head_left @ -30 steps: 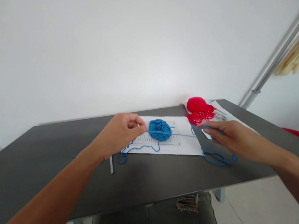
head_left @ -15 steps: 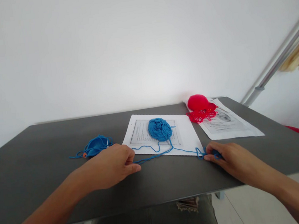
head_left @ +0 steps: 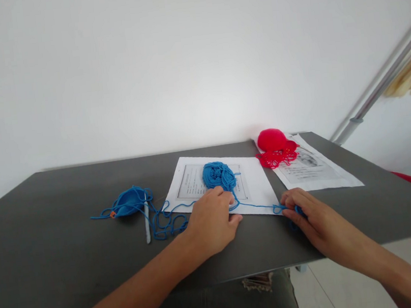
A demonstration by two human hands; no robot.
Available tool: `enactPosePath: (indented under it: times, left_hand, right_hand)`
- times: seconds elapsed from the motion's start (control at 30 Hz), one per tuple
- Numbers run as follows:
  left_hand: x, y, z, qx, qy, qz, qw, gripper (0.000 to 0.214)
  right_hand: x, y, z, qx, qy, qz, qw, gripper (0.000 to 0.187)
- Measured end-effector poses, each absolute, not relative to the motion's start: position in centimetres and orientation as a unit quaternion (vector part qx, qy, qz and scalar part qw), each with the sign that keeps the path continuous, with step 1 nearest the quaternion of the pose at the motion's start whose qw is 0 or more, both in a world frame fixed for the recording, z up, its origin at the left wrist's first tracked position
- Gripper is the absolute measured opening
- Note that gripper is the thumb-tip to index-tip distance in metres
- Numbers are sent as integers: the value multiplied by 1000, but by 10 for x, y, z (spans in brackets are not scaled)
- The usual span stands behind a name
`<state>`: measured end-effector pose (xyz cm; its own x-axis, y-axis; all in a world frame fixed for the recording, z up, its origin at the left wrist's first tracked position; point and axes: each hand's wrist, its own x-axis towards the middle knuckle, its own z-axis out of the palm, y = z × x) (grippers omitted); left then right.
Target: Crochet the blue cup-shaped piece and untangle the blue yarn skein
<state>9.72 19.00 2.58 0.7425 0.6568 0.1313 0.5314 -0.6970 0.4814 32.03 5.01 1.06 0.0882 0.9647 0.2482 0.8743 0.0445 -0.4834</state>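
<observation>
My left hand (head_left: 216, 219) is low over the front edge of the printed sheet (head_left: 256, 175). Its thumb and curled index finger are apart, with a strand of blue yarn passing behind them. A wound ball of blue yarn (head_left: 218, 175) rests on that sheet, just beyond the hand. At the sheet's right front corner, my right hand (head_left: 306, 211) pinches a small bunch of blue yarn (head_left: 278, 209), joined by a strand to the ball. On the left lie a blue crocheted piece (head_left: 131, 202) with an orange clip (head_left: 112, 214) and a pale crochet hook (head_left: 147, 225).
Loose blue yarn loops (head_left: 162, 228) spread beside the hook. At the back right, a red yarn ball with red openwork (head_left: 273, 141) sits on a second printed sheet (head_left: 314, 168). The dark table (head_left: 70, 238) meets a white wall; a metal pole (head_left: 380, 89) slants at the right.
My left hand has moved right, releasing the yarn it pinched and leaving loose loops and the hook in view. My right hand still grips its bunch, shifted slightly.
</observation>
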Motion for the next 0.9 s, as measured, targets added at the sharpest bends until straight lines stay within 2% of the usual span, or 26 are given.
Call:
enactPosePath:
  times: [0.07,0.2,0.37,0.5,0.63,0.8,0.9]
  left_hand:
    - [102,193,22,908,322,149,222,2]
    - [101,197,26,896,320,157,264,17]
    - [88,199,33,848,349,177,357,11]
    - [79,203,33,802,368,169,440,10]
    - [75,207,32,767,367,150,505,9]
    - [72,208,34,745,383,127,530,12]
    - [70,205,38,766,397,109,493,15]
  right_hand:
    - [317,49,12,-701,-646,113,280,23]
    - [313,49,13,-712,-623,133,294,16]
    - [311,51,9,-713,-603,101,344,17]
    - [311,52,3,-715,-612,79,328,24]
    - [311,52,-2,-693,-647,42,314,22]
    - [309,51,-4,-667,-682,-15,298,22]
    - [308,50,-5,-662,-690,-34,291,23]
